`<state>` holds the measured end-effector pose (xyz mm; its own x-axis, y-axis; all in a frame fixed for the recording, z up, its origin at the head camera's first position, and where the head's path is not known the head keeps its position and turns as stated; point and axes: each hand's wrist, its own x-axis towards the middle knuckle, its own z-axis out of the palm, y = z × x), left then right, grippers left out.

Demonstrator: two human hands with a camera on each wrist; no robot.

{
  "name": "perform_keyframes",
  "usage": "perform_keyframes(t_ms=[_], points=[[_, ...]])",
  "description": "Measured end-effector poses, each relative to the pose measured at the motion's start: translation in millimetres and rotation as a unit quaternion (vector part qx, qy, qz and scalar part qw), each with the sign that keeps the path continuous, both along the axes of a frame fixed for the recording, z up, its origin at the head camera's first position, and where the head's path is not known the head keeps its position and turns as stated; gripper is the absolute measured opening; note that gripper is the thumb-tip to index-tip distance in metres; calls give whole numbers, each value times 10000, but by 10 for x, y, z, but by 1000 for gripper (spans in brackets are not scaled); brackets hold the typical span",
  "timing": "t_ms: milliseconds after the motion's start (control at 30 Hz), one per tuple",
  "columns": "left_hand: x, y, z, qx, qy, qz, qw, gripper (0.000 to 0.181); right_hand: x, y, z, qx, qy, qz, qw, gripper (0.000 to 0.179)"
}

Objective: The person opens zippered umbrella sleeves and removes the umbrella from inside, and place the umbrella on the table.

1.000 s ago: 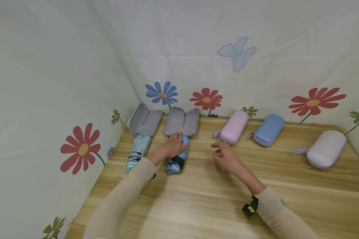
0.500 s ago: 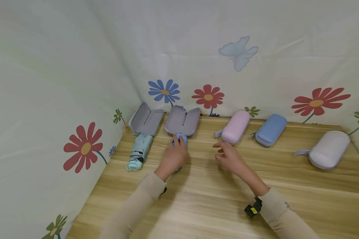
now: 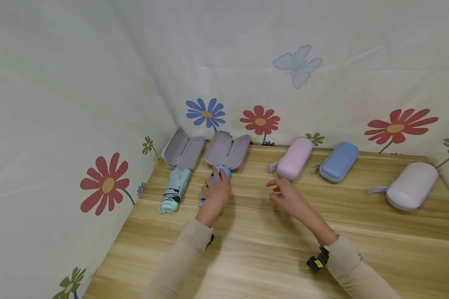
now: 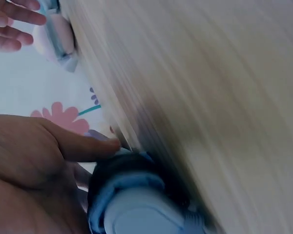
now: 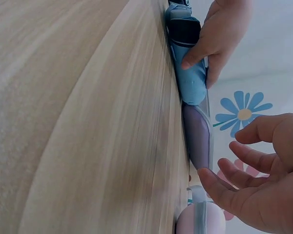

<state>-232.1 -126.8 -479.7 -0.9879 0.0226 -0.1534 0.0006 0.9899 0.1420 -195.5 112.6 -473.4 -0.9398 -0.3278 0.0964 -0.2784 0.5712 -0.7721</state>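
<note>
My left hand [image 3: 218, 195] grips a blue folded umbrella [image 3: 225, 171] from above, close over the wooden table. In the right wrist view its thumb lies along the near side of the blue umbrella [image 5: 191, 87] and the fingers reach over the far side. One end of the blue umbrella [image 4: 139, 214] fills the lower part of the left wrist view. Just behind it lies an opened grey-lined case [image 3: 218, 148]. My right hand [image 3: 289, 198] hovers in front of the pink case with loosely bent, spread fingers and holds nothing.
Left of the blue umbrella lies a mint folded umbrella [image 3: 178, 179], before a second opened case [image 3: 191, 153]. To the right, closed cases stand in a row: pink [image 3: 294, 158], blue [image 3: 339, 162] and whitish [image 3: 411, 187]. Flower-printed sheeting [image 3: 321, 91] rises behind the table [image 3: 254, 249].
My left hand has drawn back from the opened case's edge and moved slightly right, its hold on the blue umbrella shifting. The umbrella's far end now shows beyond the fingers. The right hand stays nearly still.
</note>
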Motion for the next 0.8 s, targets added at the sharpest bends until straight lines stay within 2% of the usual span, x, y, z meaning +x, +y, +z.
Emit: perform_keyframes(t_ms=[233, 433, 533, 633, 733, 800], points=[[-31, 87, -3, 34, -188, 452, 9988, 75, 19, 44, 24, 26, -82, -21, 10000, 32], [-53, 101, 10, 94, -162, 383, 9991, 74, -1, 162, 42, 51, 127, -150, 9998, 32], [-48, 205, 1, -78, 43, 143, 9999, 78, -10, 246, 43, 64, 209, -241, 9995, 33], [-28, 433, 9, -108, 441, -328, 9984, 80, -15, 344, 40, 102, 259, -379, 9989, 34], [-22, 739, 32, 64, 765, -930, 9927, 75, -27, 453, 35, 156, 415, -545, 9975, 34], [-39, 946, 39, 271, 953, -1341, 9860, 70, -38, 538, 32, 203, 572, -652, 9960, 33]])
